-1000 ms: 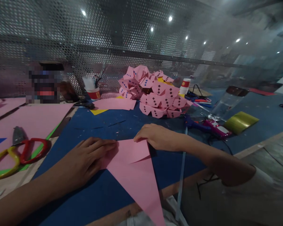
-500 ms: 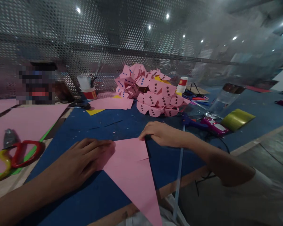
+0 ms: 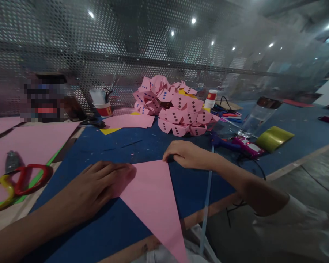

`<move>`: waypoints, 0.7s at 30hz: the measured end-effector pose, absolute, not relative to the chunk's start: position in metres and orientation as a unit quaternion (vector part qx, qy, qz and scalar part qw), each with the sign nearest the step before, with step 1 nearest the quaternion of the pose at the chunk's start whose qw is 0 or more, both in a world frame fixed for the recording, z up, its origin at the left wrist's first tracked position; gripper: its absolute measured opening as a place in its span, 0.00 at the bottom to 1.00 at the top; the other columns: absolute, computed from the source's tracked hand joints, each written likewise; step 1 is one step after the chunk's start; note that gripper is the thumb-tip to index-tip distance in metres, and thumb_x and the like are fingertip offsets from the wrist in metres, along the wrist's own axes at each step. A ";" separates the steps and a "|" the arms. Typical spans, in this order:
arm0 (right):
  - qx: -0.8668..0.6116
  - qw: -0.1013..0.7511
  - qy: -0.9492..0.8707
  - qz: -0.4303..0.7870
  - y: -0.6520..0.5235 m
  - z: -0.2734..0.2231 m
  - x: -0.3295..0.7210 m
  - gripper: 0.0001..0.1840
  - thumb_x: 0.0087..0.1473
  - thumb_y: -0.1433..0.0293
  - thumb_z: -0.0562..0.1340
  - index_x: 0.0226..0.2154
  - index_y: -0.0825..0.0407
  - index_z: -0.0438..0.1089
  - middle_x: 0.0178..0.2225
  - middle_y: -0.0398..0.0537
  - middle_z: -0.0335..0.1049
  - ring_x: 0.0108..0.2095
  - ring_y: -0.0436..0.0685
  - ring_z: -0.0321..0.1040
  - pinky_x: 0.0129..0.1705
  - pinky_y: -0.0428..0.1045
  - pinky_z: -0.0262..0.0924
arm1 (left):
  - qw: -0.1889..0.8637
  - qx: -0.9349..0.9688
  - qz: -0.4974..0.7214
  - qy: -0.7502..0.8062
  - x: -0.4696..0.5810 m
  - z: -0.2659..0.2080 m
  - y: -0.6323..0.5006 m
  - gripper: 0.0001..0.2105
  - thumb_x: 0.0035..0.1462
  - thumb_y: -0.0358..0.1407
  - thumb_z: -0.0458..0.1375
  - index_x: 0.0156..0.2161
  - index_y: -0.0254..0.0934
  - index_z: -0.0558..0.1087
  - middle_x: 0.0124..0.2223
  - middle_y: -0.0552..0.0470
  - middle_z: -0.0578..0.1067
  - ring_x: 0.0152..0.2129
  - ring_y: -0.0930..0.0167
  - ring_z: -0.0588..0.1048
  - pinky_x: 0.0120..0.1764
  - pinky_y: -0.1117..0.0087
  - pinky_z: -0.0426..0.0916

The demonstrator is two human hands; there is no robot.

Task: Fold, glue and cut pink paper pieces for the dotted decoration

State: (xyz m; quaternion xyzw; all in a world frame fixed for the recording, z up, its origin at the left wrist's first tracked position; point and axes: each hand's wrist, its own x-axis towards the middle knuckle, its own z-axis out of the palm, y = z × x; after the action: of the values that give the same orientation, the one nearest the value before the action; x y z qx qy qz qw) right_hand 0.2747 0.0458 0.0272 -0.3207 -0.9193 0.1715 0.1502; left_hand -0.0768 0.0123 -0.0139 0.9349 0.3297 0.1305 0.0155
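Note:
A folded sheet of pink paper (image 3: 150, 197) lies on the blue table top, its long point hanging over the front edge. My left hand (image 3: 101, 182) rests flat on the paper's left corner, fingers stretched out and covering that corner. At the upper right corner, my right hand (image 3: 181, 153) has its fingers bent and pressed together on the paper's edge. Behind both hands stands a cluster of folded pink paper pieces (image 3: 181, 111) marked with dark and blue diamonds.
Scissors (image 3: 33, 179) with red and yellow handles lie at the left on pink sheets (image 3: 44, 138). A glue gun (image 3: 224, 141) with a long glue stick, a yellow tape roll (image 3: 275, 138) and a clear bottle (image 3: 259, 117) are at the right. Paper cups (image 3: 102, 109) stand behind.
The short crease or slit line at the paper's right edge no longer shows. My right hand has shifted very slightly at the corner; my left hand stays in place.

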 end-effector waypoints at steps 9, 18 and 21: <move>-0.279 0.150 -0.939 0.136 0.046 0.011 0.252 0.22 0.60 0.85 0.56 0.50 0.53 0.75 0.52 0.51 0.78 0.53 0.59 0.70 0.55 0.54 0.60 | 0.000 0.937 0.118 0.328 -0.073 -0.016 0.011 0.24 0.68 0.30 0.53 0.67 0.47 0.66 0.64 0.51 0.74 0.53 0.59 0.72 0.54 0.58 0.68; -0.228 0.146 -0.956 0.111 0.050 0.006 0.226 0.20 0.62 0.85 0.55 0.50 0.52 0.72 0.53 0.48 0.77 0.54 0.58 0.68 0.55 0.53 0.57 | -0.022 0.940 0.111 0.322 -0.062 -0.013 0.012 0.20 0.62 0.24 0.53 0.57 0.38 0.74 0.57 0.44 0.77 0.53 0.58 0.72 0.55 0.56 0.67; -0.211 0.145 -0.962 0.099 0.050 0.005 0.216 0.19 0.63 0.85 0.55 0.48 0.51 0.71 0.54 0.47 0.76 0.55 0.57 0.67 0.55 0.53 0.56 | -0.015 0.941 0.102 0.323 -0.058 -0.008 0.011 0.19 0.63 0.24 0.54 0.56 0.38 0.74 0.55 0.44 0.78 0.51 0.58 0.72 0.53 0.57 0.68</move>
State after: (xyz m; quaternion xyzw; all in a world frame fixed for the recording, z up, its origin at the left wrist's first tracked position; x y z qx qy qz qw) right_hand 0.2162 0.0505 0.0047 -0.2106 -0.9617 0.0991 0.1448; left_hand -0.0583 0.0108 -0.0081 0.9409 0.3226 0.1017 -0.0154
